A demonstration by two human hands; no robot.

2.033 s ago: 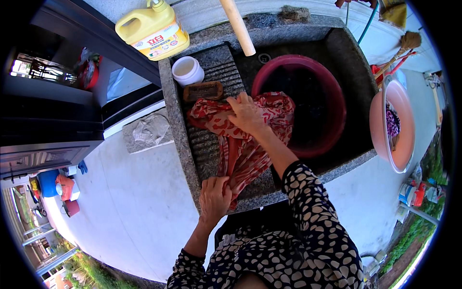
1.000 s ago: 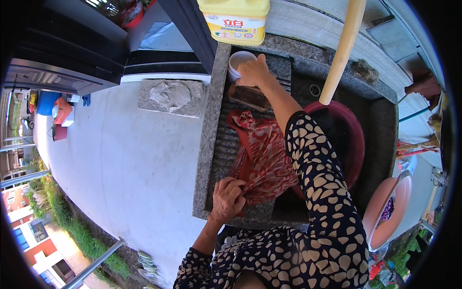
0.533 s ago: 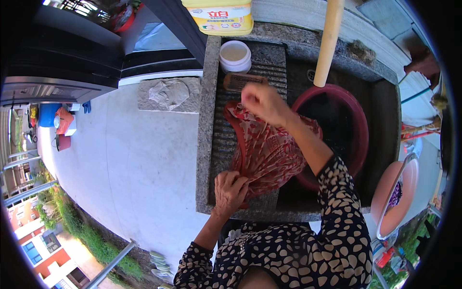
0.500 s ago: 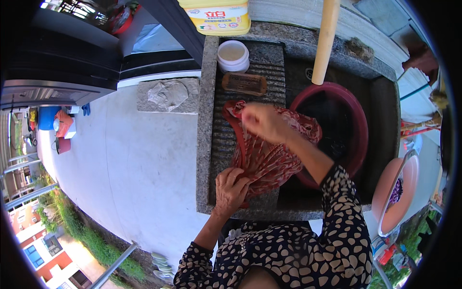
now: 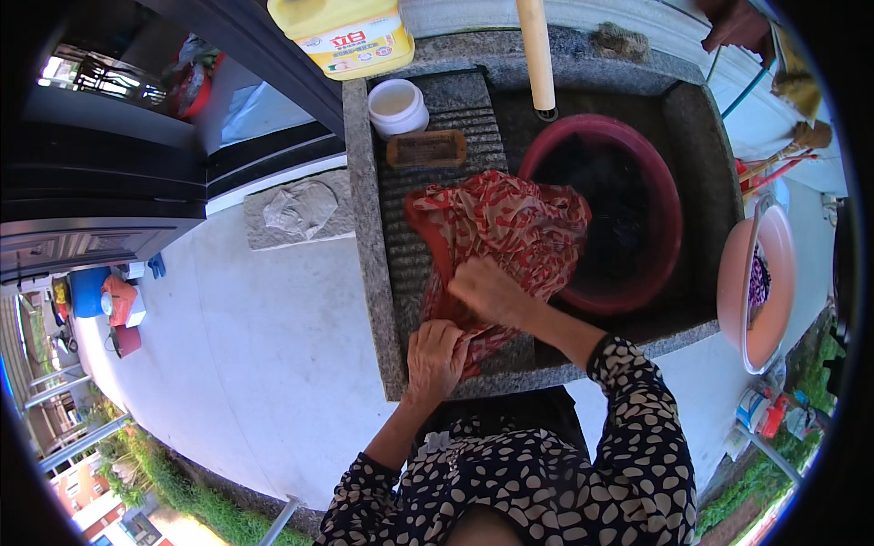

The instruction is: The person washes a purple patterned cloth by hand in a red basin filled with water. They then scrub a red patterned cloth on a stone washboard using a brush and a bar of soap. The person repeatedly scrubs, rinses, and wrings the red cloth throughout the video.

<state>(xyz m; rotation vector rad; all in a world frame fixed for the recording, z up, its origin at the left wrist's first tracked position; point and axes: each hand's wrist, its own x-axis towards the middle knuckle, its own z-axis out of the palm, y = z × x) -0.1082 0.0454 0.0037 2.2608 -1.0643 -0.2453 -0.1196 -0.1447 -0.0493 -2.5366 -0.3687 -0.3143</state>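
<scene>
A red garment with a pale pattern [image 5: 519, 218] lies bunched over the ridged stone washboard [image 5: 401, 259], its right side reaching the rim of the dark pink basin [image 5: 669, 241]. At the garment's near left corner, my left hand [image 5: 435, 362] grips the fabric, fingers closed. Just to the right and a little farther off, my right hand [image 5: 492, 293] is curled in a closed grip on the same garment; its fingertips are partly hidden. Beyond the garment, a wooden scrub brush [image 5: 426, 148] rests on the washboard, beside a white tub [image 5: 398, 107].
Dark wet contents fill the basin inside the stone sink [image 5: 706, 164]. A yellow jug [image 5: 350, 36] stands at the far left corner. Over the far rim hangs a wooden pole [image 5: 535, 55]. A pale pink basin [image 5: 774, 282] holding purple cloth is at the right. A stone slab with a grey cloth [image 5: 300, 209] lies left.
My right hand has come toward me from the garment's far end to near my left hand. The garment's far part now lies more spread out. The view has shifted.
</scene>
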